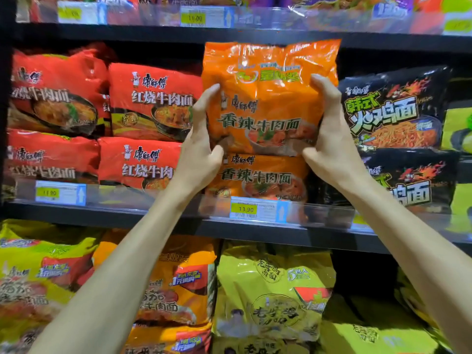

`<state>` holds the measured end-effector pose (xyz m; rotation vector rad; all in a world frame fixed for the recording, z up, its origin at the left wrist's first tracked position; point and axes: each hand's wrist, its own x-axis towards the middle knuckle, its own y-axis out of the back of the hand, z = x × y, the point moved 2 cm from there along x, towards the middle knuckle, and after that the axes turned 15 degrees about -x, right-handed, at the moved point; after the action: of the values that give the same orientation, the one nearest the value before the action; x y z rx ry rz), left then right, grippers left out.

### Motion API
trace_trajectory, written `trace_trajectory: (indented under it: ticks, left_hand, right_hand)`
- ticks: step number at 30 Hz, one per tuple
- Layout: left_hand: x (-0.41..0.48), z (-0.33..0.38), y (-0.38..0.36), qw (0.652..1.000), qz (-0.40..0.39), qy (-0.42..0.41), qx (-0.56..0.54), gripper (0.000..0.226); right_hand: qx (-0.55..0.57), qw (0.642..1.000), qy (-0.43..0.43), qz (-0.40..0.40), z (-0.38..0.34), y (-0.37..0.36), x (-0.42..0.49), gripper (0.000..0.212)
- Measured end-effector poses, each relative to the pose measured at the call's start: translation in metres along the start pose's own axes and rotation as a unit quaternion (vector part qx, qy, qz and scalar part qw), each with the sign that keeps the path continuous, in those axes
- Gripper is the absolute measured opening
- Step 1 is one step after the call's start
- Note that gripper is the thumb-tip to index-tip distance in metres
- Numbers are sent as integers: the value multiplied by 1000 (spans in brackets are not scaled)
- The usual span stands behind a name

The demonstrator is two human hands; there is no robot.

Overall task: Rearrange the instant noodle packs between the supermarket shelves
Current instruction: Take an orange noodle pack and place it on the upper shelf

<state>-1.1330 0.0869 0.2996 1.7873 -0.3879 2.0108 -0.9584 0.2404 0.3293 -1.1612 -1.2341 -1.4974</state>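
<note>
Top-shelf packs [332,3] cut off — lower orange pack [258,177] partly hidden behind held pack [270,98].

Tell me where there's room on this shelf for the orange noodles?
Free room is the dark gap above the black packs, under the upper shelf board, and another gap above the red packs. Side to side it is crowded: red, orange and black packs sit edge to edge. The held orange pack fills the middle.

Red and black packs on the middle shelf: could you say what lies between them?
Head view: upper orange pack, in left hand and right hand, above lower orange pack.
</note>
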Motion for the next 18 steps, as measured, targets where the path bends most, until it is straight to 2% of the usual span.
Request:
trace_trajectory:
  ticks: [6,9,13,18]
  left_hand:
    - [8,-3,2,1000,-9,26,3,75]
    - [13,-4,5,998,-31,41,29,74]
    - [13,-3,13,995,-54,65,45,77]
    - [19,0,11,991,-59,68,96,76]
  right_hand:
    - [-53,997,-23,-57,-2,3,7,93]
    - [-117,988,-38,-95,-3,3,17,100]
    - [-206,974,-53,-83,-4,0,19,102]
    - [-242,965,-75,-71,-11,-3,16,96]
